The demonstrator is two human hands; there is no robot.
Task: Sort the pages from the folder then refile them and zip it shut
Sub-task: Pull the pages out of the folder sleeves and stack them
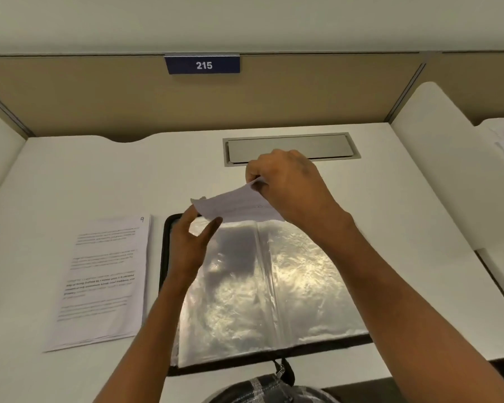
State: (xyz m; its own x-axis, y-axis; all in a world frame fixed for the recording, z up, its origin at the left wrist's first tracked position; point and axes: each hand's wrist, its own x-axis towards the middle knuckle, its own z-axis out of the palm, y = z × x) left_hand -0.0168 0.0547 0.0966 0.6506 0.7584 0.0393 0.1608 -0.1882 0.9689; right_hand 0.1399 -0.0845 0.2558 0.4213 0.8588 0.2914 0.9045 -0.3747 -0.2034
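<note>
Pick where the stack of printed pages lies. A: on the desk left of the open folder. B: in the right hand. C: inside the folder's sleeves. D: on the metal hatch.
A: the stack of pages lies flat on the desk, just left of the folder.

A black zip folder [165, 257] lies open and flat on the white desk [70, 184]. Its clear, crinkled plastic sleeves [303, 271] are spread to either side of the spine, and the zip pull [280, 370] hangs at its near edge. Just left of it lies a stack of printed pages [105, 280], the top one marked "9". A single sheet [236, 206] is held tilted above the folder's far edge. The right hand [288, 184] pinches its far corner, and the left hand [189, 242] touches its near-left edge with straight fingers.
</note>
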